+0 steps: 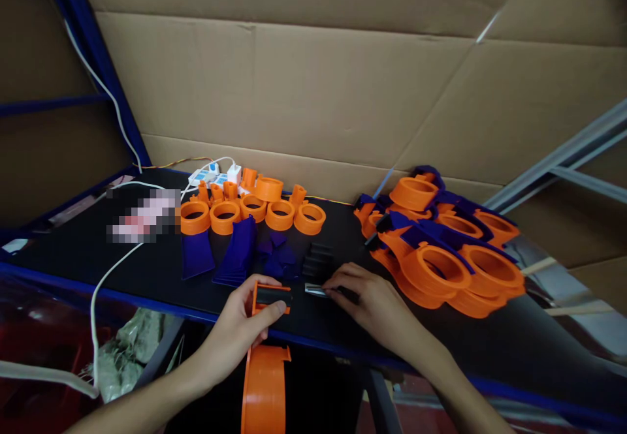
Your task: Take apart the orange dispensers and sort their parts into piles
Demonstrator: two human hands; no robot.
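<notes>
My left hand (240,329) is closed around an orange plastic part (264,369) that carries a black insert at its top and hangs partly over the table's front edge. Just to its right, my right hand (367,300) pinches a small metal-and-black rail piece (316,289) lying on the black table (147,271). Several black rail pieces (316,258) lie directly behind the right hand.
A row of orange rings (252,211) and purple flat parts (235,251) sit behind the hands. A heap of assembled orange-and-purple parts (441,245) fills the right. A white power strip (213,176) and cables lie far left. Cardboard walls stand behind.
</notes>
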